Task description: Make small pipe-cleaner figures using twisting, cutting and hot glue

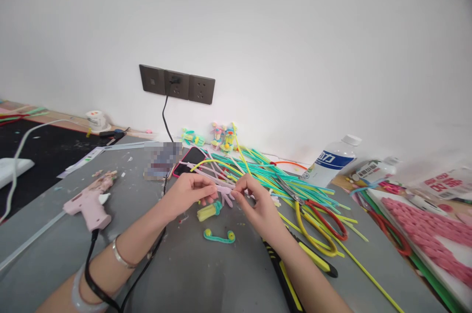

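Note:
My left hand (193, 192) is closed in a pinch on one end of a pale pink pipe-cleaner piece (224, 189). The other end sits between the thumb and fingers of my right hand (256, 201). Short pink legs of this piece hang down between the hands. Just below them, a yellow pipe-cleaner bundle with a teal band (207, 211) lies on the grey table (177, 268). Nearer to me is a teal pipe cleaner (219, 239) with both ends coiled into yellow knobs.
Loose pipe cleaners (254, 168) and scissors (320, 224) lie to the right, with yellow-black cutters (282, 273) under my right forearm. A pink glue gun (88, 203) is at left, its cord crossing my left arm. Behind stand small figures (223, 137) and a bottle (330, 161).

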{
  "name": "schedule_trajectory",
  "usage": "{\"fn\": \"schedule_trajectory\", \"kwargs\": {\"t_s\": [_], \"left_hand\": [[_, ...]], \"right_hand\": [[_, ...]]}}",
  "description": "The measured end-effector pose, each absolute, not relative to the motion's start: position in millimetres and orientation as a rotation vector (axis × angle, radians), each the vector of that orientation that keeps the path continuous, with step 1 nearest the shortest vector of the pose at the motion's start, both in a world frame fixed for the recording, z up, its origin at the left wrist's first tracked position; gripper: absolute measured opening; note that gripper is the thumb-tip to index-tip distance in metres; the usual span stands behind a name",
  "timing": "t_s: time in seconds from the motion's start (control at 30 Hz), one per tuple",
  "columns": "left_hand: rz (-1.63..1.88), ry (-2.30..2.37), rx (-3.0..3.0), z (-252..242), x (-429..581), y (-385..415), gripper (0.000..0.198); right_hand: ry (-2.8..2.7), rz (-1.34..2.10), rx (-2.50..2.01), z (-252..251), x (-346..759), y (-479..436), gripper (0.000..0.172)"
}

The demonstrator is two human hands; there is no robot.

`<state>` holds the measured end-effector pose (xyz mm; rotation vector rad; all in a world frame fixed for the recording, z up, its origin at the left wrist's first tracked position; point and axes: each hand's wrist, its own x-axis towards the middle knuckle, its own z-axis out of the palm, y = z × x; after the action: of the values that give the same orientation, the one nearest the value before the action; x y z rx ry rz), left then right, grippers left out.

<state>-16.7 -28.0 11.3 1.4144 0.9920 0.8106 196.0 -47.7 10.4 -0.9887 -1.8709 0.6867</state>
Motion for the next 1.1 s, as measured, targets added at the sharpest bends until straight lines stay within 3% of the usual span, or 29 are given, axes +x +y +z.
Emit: {"fn": "schedule_trajectory", "kwargs": {"t_s": [0.33,0.47,1.1], "left_hand": [[0.745,1.012,1.492,6.4,-14.8,-29.0,0.024],[0.711,1.017,1.488,7.1,-11.9,-30.9,0.023],[0.609,0.925,1.402,14.6,-12.7,-34.5,0.036]], "right_hand": [[-1.877,0.874,-1.009,3.0,200.7,-42.5,0.014],[-1.874,0.849,-1.002,2.7,200.6,-41.7,0.019],[-2.001,0.627,-0.726,4.5,205.2,-39.4,0.006]]}}
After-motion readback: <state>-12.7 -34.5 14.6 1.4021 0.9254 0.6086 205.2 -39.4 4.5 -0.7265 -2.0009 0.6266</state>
